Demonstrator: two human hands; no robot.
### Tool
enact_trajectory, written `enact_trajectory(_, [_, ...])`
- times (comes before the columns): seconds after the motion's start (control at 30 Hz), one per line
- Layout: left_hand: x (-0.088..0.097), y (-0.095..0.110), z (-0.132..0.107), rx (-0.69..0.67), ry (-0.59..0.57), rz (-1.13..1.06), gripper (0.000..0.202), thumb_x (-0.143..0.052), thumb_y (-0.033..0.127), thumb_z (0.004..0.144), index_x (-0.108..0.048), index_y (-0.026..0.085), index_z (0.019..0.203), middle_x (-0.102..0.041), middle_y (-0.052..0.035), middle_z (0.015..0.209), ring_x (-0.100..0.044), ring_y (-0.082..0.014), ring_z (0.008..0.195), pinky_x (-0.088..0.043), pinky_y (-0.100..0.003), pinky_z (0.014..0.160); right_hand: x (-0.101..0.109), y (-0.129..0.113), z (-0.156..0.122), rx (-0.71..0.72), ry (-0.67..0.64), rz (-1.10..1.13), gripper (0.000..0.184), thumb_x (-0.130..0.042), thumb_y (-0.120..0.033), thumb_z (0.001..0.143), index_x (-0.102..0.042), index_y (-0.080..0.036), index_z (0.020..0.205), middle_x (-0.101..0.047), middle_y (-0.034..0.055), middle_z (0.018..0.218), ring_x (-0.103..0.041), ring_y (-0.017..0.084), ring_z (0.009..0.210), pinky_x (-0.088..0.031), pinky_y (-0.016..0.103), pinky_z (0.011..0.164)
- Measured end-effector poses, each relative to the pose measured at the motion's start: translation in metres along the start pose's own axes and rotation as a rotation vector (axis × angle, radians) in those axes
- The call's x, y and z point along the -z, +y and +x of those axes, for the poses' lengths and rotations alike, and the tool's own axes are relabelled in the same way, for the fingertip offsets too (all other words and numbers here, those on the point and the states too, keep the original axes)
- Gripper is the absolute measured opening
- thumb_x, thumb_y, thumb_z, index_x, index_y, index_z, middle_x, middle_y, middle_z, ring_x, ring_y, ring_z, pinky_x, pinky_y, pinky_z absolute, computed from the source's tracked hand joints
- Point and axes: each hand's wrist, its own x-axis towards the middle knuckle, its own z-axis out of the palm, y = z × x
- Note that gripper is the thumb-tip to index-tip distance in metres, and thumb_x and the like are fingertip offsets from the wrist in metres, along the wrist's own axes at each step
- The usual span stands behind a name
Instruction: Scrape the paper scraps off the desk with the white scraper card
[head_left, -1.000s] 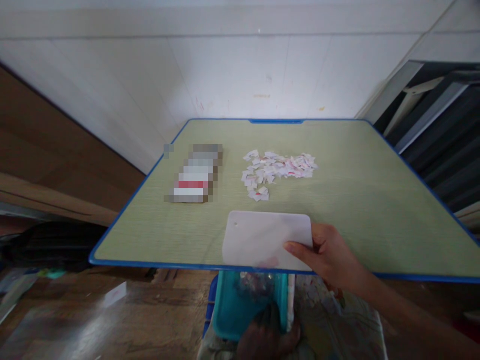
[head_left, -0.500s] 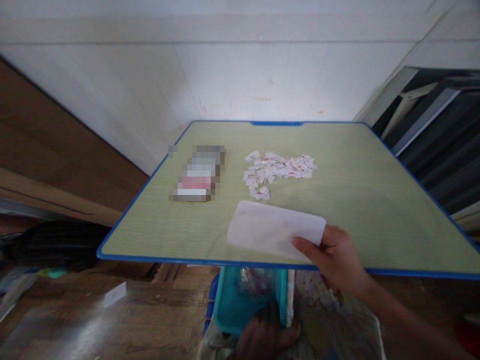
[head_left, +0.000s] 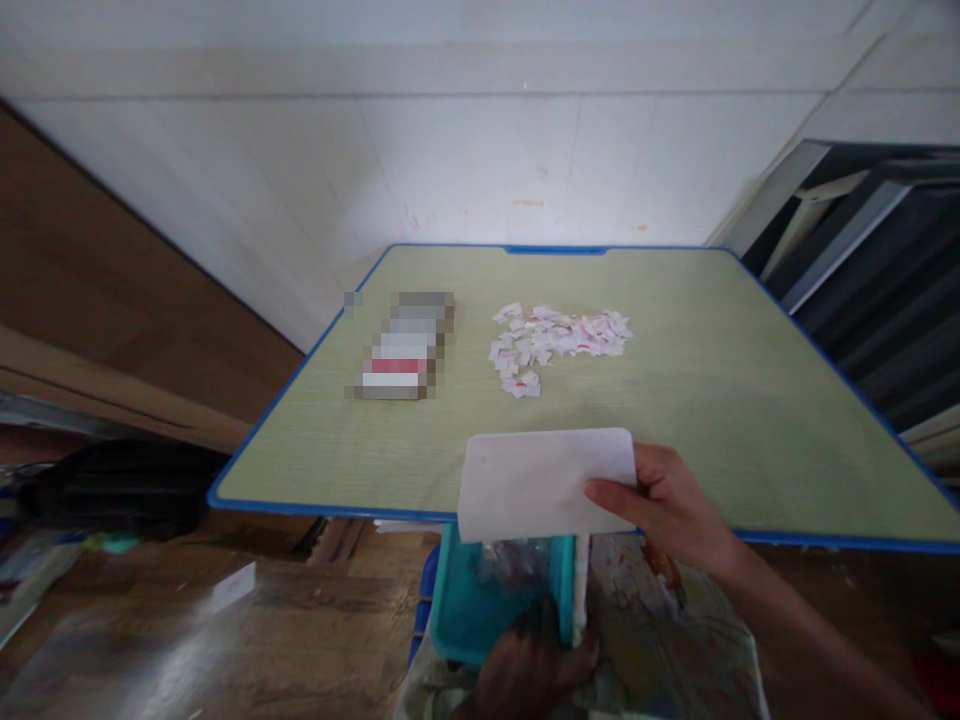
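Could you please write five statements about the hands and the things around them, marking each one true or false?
1. The right hand holds a white rectangular board with rounded corners. True.
2. Small torn white paper scraps lie on the pale-green tabletop with a blue rim. True.
3. The left hand rests on the tabletop. False: it is below the near edge, at a turquoise rectangular tray.
4. The scraps lie left of the pixelated oblong grey, white and red item. False: they lie right of it.
5. Something shiny lies in the tray. True.
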Motion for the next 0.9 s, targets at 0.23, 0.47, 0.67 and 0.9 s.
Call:
enact_trajectory(0.23, [0.023,0.0,0.015,0.099,-0.111,-0.099,0.033,-0.029,0.026,0.082,-0.033,0.032,0.114,-0.055,-0.0055,0.074,-0.054,-0.02,0.055,-0.041,-0.028,0.04,-0.006,0.006,0.0,-0.023,0.273,0.219,0.018,-0.053,-0.027,0.071,-0.059,-0.015,0.083,-0.058,0.0015,0.072,-0.05,0.01,0.06,-0.039,0.02,0.052])
enact_trajectory(0.47, [0.039,-0.005,0.026,0.11,-0.19,-0.17,0.024,-0.036,0.027,0.08,-0.044,0.03,0.102,-0.054,0.0004,0.065,-0.053,-0.0161,0.046,-0.038,-0.023,0.035,-0.003,0.01,0.009,-0.036,0.382,0.304,0.019,-0.053,-0.029,0.071,-0.057,-0.014,0.082,-0.057,0.0018,0.071,-0.05,0.01,0.059,-0.038,0.021,0.051])
enact_trajectory(0.67, [0.046,0.003,0.026,0.115,-0.245,-0.172,0.038,-0.032,0.022,0.08,-0.033,0.027,0.118,-0.057,-0.0046,0.067,-0.054,-0.02,0.047,-0.041,-0.027,0.036,-0.004,0.012,0.01,-0.044,0.385,0.35,0.017,-0.054,-0.029,0.07,-0.057,-0.014,0.076,-0.058,0.0016,0.07,-0.048,0.01,0.056,-0.037,0.02,0.048])
enact_trajectory(0.9, [0.049,0.004,0.028,0.066,-0.266,-0.225,0.035,-0.036,0.025,0.078,-0.04,0.025,0.113,-0.058,-0.0048,0.065,-0.055,-0.0207,0.047,-0.041,-0.027,0.035,-0.005,0.008,0.012,-0.02,0.388,0.417,0.02,-0.053,-0.029,0.07,-0.058,-0.014,0.083,-0.06,0.0028,0.076,-0.052,0.012,0.061,-0.04,0.022,0.054])
